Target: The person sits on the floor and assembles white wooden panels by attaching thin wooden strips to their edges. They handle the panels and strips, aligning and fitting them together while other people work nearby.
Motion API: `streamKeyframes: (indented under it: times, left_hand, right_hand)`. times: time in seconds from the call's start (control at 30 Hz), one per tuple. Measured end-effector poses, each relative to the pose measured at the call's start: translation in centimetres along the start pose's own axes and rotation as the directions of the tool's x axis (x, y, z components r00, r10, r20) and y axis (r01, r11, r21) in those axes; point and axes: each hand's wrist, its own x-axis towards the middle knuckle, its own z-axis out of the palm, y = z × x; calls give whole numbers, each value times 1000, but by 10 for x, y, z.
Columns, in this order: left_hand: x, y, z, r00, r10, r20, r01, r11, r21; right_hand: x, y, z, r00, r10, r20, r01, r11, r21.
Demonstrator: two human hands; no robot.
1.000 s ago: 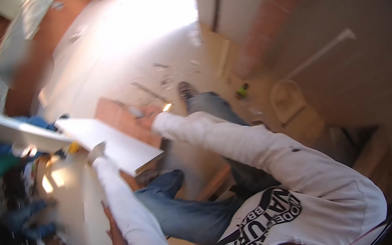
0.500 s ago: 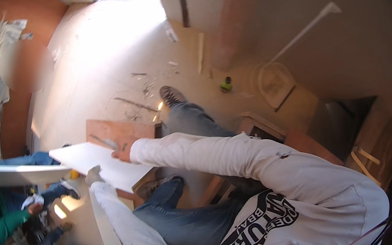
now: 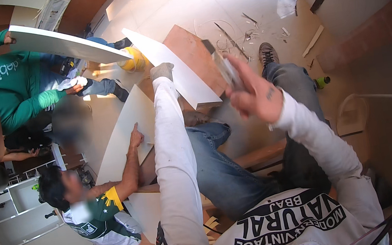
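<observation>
My left hand (image 3: 162, 71), in a greyish glove, is closed over the near long edge of a white panel (image 3: 180, 71). The panel leans at an angle against a reddish-brown board (image 3: 191, 41), its thick end edge facing me. To the right of the panel, my bare right hand (image 3: 255, 90) is raised, its fingers round a narrow flat hand tool (image 3: 224, 69) with a dark end and a pale metallic body. Motion blurs the tool, and its exact kind cannot be made out. It is apart from the panel.
At left, a person in a green sweatshirt (image 3: 19, 73) holds another long white panel (image 3: 65, 43). Nearer, a person in a green and white jersey (image 3: 100, 214) points across a white board (image 3: 126, 133). Offcuts (image 3: 249, 37) litter the floor. A yellow container (image 3: 132, 60) stands beyond the panel.
The view has swung left, shifting the scene rightward. My right hand with the tool has lifted off the panel, which now looks more tilted. The person in the jersey has come into view.
</observation>
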Motion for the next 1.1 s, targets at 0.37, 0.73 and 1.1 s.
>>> streamKeyframes:
  times: [0.37, 0.73, 1.1]
  left_hand:
    - [2, -13, 4, 992, -4, 125, 38, 963, -269]
    - [-7, -18, 7, 993, 83, 86, -104, 953, 285]
    - [3, -35, 18, 993, 11, 119, -24, 994, 106]
  right_hand:
    - [-129, -130, 51, 825, -125, 550, -150, 891, 428]
    - [-178, 3, -48, 784, -292, -547, 125, 938, -322]
    - [-400, 288, -190, 666, 187, -722, -610, 694, -383]
